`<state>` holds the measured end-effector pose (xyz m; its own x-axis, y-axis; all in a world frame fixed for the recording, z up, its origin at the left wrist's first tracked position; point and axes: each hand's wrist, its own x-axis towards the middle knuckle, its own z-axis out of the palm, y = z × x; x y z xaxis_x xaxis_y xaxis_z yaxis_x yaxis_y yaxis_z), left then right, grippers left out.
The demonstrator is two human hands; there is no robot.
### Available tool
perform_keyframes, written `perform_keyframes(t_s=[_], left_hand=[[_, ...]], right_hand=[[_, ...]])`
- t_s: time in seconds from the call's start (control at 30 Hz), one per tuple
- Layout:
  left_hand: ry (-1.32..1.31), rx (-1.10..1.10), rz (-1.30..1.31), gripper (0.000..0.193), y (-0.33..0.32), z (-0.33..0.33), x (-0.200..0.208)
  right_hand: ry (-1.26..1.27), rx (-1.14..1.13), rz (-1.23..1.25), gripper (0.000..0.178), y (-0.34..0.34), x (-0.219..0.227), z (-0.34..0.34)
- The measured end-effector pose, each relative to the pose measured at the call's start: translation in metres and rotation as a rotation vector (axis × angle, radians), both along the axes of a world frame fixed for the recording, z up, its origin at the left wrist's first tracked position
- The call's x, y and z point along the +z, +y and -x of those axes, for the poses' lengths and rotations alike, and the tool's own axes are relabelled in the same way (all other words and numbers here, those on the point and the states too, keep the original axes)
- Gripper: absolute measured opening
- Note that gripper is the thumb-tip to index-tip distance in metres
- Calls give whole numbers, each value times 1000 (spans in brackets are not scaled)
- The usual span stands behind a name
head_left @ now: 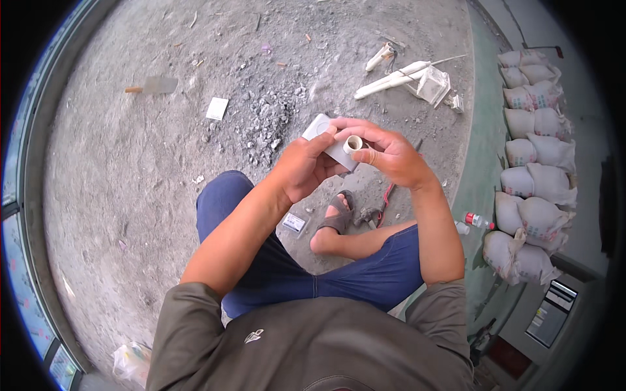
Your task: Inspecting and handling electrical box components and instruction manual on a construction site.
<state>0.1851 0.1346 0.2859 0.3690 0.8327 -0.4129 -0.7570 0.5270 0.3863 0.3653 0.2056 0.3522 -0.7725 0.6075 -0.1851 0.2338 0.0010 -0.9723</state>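
My left hand (305, 166) grips a light grey plastic box (321, 128) from below, its thumb lying along the box's side. My right hand (390, 155) pinches a short white tube fitting (353, 143) against the box's right end, fingers wrapped over the top. Both hands meet at chest height above my knees. The box's lower face is hidden by my fingers.
I sit over a dusty concrete floor with a pile of grey rubble (264, 124). White pipes (391, 79) and a clear bag (433, 85) lie at the back right. Stacked sacks (535, 163) line the right wall. A hammer (370, 214) lies by my sandalled foot (334, 221).
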Motion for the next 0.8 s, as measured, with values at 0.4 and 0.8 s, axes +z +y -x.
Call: perform_keyframes(t_s=[0.4,0.8], left_hand=[[-391,40,-47,31,1,8,12],[-90,124,87,26,-1,0,1]], right_hand=[[-129,-44,-341,31,3,12,-1],[-195,-40,-446,33,-3,5,9]])
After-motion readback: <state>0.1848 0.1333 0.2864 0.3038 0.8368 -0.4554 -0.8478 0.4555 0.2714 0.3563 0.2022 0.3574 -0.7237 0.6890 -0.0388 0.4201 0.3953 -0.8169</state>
